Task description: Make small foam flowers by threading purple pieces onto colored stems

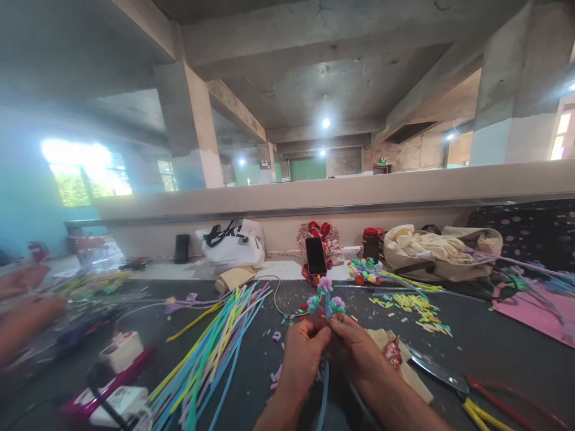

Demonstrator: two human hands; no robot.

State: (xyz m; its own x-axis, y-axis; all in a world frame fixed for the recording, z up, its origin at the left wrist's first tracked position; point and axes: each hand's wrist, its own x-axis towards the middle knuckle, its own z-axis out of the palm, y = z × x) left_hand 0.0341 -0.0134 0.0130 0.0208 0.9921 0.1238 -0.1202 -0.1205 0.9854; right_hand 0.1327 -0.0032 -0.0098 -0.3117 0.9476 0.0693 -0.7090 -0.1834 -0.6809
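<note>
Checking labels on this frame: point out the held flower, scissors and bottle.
Held flower [327,304]: head view, blue stem below the top bloom.
Scissors [453,379]: head view, metal blade near the pivot.
Bottle [371,247]: head view, dark body under the red lid.

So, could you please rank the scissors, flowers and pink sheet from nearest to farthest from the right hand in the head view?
1. Flowers: at the right hand.
2. Scissors: to its right.
3. Pink sheet: far right, beyond the scissors.
</note>
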